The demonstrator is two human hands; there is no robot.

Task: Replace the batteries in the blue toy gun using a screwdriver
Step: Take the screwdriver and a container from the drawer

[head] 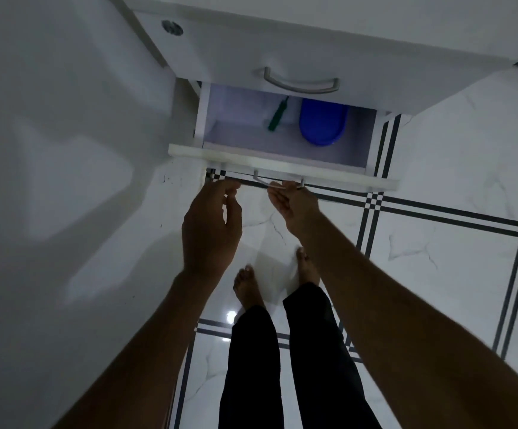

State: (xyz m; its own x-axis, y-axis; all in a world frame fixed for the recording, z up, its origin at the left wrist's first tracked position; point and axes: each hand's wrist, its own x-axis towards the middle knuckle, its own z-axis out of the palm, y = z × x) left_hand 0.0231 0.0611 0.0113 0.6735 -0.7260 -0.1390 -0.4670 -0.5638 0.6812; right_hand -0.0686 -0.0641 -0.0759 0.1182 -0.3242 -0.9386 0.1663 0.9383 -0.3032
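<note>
A white drawer [282, 168] is pulled out under a closed upper drawer [282, 57]. Inside lie a green-handled screwdriver [278, 114] and a blue oval container [322, 122]. My right hand [293, 202] is palm up with its fingers curled round the drawer's metal handle [278, 182]. My left hand [211, 224] hovers just left of the handle below the drawer front, fingers loosely curled, holding nothing. No blue toy gun is in view.
A white wall [50, 150] runs along the left. The floor is white marble tile with dark striped lines [437, 212]. My bare feet [247, 286] and dark trousers stand right below the drawer.
</note>
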